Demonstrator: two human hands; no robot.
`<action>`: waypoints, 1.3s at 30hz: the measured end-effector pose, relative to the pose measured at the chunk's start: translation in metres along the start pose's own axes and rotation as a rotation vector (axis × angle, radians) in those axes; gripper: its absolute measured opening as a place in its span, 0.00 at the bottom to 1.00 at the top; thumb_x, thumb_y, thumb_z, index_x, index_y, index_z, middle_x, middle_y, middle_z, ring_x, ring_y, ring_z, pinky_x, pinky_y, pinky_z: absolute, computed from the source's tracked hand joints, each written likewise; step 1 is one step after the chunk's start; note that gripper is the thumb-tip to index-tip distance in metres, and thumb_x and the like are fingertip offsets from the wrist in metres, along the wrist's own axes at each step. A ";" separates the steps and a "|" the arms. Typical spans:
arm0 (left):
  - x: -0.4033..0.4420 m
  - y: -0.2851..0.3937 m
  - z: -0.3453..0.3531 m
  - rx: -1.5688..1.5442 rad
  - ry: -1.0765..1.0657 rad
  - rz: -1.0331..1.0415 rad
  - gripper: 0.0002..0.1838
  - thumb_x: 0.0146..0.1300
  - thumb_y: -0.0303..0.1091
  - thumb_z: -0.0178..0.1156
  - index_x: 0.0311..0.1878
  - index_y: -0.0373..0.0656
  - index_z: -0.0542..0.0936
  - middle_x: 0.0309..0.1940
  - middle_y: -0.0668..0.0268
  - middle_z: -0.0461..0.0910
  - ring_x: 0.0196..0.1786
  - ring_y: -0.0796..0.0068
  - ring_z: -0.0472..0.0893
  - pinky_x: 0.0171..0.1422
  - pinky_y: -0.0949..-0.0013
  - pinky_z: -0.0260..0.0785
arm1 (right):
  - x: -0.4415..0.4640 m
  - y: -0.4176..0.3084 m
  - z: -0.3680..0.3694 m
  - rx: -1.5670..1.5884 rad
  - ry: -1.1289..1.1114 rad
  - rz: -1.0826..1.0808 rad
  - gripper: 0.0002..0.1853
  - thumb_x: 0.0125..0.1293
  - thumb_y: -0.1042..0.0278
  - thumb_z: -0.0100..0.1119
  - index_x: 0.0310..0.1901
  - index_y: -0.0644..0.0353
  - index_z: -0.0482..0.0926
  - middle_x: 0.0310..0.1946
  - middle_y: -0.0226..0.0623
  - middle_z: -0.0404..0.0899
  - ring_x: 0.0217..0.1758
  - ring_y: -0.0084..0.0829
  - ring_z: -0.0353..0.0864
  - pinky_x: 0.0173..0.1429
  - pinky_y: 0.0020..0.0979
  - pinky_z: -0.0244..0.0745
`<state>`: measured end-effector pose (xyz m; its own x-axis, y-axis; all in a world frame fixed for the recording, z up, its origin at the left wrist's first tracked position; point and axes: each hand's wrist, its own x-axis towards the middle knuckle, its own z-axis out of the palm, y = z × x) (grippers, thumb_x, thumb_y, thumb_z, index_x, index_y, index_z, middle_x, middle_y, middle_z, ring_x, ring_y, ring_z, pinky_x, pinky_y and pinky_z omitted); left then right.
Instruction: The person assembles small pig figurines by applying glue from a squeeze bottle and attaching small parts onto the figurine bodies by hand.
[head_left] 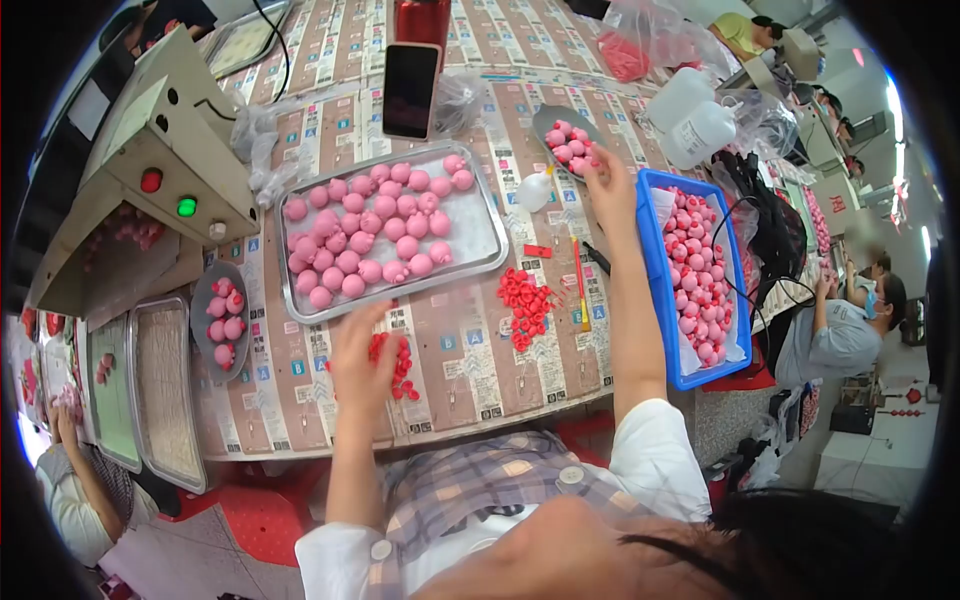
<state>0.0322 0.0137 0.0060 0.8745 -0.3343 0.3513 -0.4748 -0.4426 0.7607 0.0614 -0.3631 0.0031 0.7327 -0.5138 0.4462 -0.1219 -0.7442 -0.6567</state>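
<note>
My right hand (610, 190) is at the grey oval dish (550, 118) of pink balls (572, 140), its fingers bent at the dish's right edge; what they hold, if anything, is hidden. Over the small red pieces (400, 365) near the table's front edge is my left hand (362, 345), fingers apart, with nothing visible in it. Beyond it lies a metal tray (470, 268) with several pink balls. Another pile of red pieces (525, 305) sits between my hands. A white squeeze bottle (535, 191) stands left of the grey dish.
A blue crate (660, 290) of pink and red balls stands right of my right forearm. At the left are a machine with lights (165, 150), another grey dish (243, 285) and metal trays (170, 390). A phone (410, 90) and plastic jugs (700, 135) are farther back. People sit nearby.
</note>
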 end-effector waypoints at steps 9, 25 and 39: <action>0.035 0.010 -0.009 -0.123 -0.030 -0.080 0.14 0.50 0.21 0.56 0.42 0.40 0.74 0.36 0.62 0.75 0.38 0.70 0.75 0.42 0.70 0.66 | -0.038 -0.001 0.025 0.231 -0.185 0.101 0.38 0.43 0.60 0.68 0.56 0.60 0.61 0.47 0.44 0.68 0.50 0.35 0.69 0.50 0.33 0.65; 0.004 -0.013 -0.002 0.304 -0.266 -0.037 0.06 0.43 0.31 0.61 0.24 0.40 0.77 0.26 0.65 0.72 0.35 0.63 0.70 0.41 0.65 0.62 | -0.040 -0.011 0.049 0.393 -0.289 0.162 0.18 0.54 0.67 0.58 0.45 0.67 0.70 0.37 0.38 0.75 0.39 0.25 0.74 0.44 0.24 0.67; -0.002 -0.012 -0.010 -0.594 -0.218 -0.515 0.08 0.49 0.29 0.61 0.32 0.38 0.76 0.32 0.64 0.76 0.37 0.73 0.74 0.41 0.70 0.66 | -0.176 -0.101 0.004 0.990 -0.464 0.396 0.19 0.54 0.71 0.58 0.47 0.65 0.67 0.39 0.34 0.75 0.42 0.23 0.74 0.46 0.24 0.68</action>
<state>0.0372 0.0282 0.0013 0.9007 -0.3908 -0.1895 0.1672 -0.0906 0.9817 -0.0524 -0.1959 -0.0117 0.9602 -0.2778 -0.0276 0.0290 0.1975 -0.9799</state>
